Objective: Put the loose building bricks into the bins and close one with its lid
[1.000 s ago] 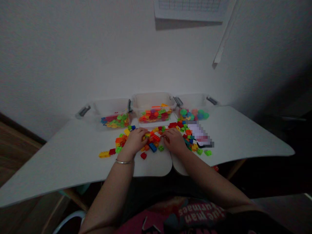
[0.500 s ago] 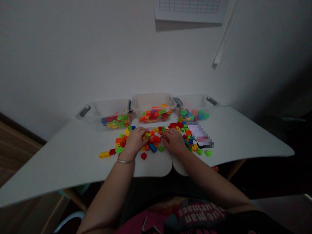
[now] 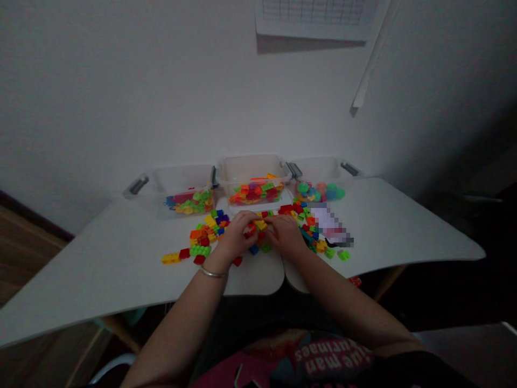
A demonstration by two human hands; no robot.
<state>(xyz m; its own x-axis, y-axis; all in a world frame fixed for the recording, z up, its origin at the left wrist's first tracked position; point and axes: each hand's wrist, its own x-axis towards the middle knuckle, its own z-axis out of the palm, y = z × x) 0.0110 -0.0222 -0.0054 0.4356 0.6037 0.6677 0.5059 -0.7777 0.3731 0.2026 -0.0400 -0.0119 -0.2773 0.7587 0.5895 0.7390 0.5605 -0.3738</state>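
Observation:
Over the middle of a pile of colourful toy building bricks, my left hand (image 3: 238,235) and my right hand (image 3: 287,235) come close together, fingers curled. Between their fingertips is a yellow toy brick (image 3: 260,224), gripped from both sides. A red brick (image 3: 250,230) shows inside the curl of my left hand; whether it is joined to the yellow one I cannot tell. Under the hands lie a blue brick (image 3: 253,250) and a green brick (image 3: 265,247), partly covered. Loose bricks, such as a long yellow one (image 3: 172,258), spread out to the left.
Three clear plastic bins stand along the wall: a left bin (image 3: 183,178), a middle bin (image 3: 254,164) and a right bin (image 3: 317,166), each holding coloured pieces. A pixelated phone-like object (image 3: 329,223) lies right of the bricks. The white table (image 3: 133,269) has a curved front edge.
My left hand has moved right, towards my right hand, uncovering bricks on the left. A yellow brick is now held up between the fingertips of both hands.

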